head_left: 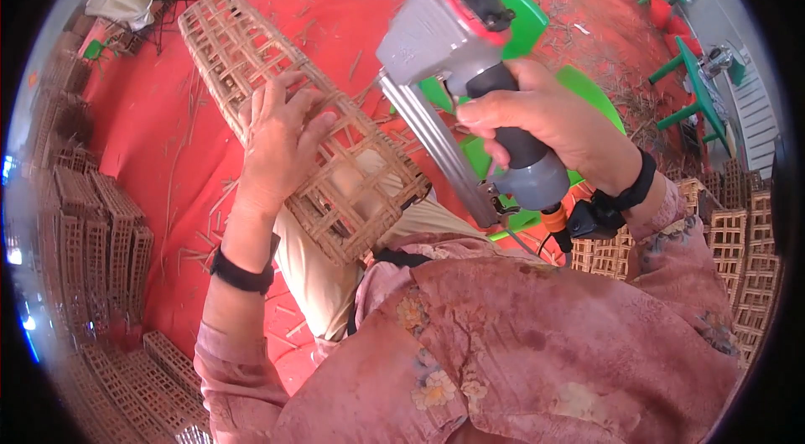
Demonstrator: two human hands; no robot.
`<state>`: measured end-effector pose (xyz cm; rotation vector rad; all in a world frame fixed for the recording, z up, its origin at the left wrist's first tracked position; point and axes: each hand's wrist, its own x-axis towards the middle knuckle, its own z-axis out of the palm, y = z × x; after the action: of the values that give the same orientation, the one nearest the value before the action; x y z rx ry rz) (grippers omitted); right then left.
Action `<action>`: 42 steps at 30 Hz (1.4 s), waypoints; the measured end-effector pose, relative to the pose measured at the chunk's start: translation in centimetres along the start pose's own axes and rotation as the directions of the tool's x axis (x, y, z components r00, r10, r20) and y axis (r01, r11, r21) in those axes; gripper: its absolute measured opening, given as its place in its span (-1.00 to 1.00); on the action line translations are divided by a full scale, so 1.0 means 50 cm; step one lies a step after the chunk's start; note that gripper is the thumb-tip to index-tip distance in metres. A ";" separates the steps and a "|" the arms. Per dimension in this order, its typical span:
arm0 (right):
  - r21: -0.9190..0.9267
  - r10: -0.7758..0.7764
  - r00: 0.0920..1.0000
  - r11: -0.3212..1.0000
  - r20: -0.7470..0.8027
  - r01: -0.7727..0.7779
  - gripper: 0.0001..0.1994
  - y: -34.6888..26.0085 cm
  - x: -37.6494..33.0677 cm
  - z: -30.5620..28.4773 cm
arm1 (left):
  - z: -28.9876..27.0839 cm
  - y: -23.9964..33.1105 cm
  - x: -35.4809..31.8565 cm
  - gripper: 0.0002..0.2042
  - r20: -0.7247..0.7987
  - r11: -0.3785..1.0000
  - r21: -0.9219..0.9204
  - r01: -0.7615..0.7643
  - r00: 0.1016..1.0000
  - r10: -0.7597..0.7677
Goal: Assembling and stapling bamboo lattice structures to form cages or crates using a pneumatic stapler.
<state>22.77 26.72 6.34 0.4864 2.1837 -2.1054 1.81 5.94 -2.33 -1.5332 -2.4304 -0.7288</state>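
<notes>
While the left hand (281, 138) presses flat on a light, stiff, likely fragile woven lattice cage (293, 109) across the lap, the right hand (553, 121) grips a heavy-looking grey nail gun (457, 50).

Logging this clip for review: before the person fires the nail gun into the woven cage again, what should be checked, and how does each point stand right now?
1. Left hand steadies the woven cage: ok, palm flat on its upper face.
2. Right hand has a firm grip on the grey nail gun: ok, fingers wrapped around the handle.
3. Gun's nose set on the cage: cannot tell, the tip is not visible.
4. Left fingers clear of the firing spot: cannot tell, since the nose is hidden.
5. Cage supported: ok, its near end rests on the person's knee.
6. Air hose fitting attached at the handle base: ok.
</notes>
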 end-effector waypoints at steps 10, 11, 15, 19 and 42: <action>-0.004 0.028 1.000 1.000 0.011 -0.028 -0.72 -0.048 -0.039 0.043 | -0.011 -0.005 -0.140 -0.59 -0.255 0.668 -0.651 0.361 0.724 -0.641; -0.013 0.025 1.000 1.000 0.004 -0.025 -0.72 -0.052 -0.042 0.045 | 0.007 0.034 -0.158 -0.55 -0.215 0.615 -0.707 0.349 0.723 -0.657; -0.030 0.035 0.996 0.999 0.088 -0.033 -0.73 -0.049 -0.041 0.076 | 0.067 0.129 -0.204 -0.38 -0.201 0.648 -0.678 0.347 0.760 -0.618; -0.054 0.009 0.995 0.999 0.096 -0.004 -0.75 -0.052 -0.051 0.083 | 0.086 0.172 -0.207 -0.25 -0.163 0.678 -0.624 0.388 0.784 -0.599; -0.116 0.169 0.984 0.980 0.054 -0.162 -0.66 -0.074 -0.056 0.100 | 0.106 0.184 -0.214 -0.19 -0.267 0.702 -0.661 0.264 0.792 -0.549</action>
<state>23.57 21.24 10.34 0.5626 2.1307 -1.8786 15.39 3.23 -8.32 -0.7501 -2.2867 -1.8622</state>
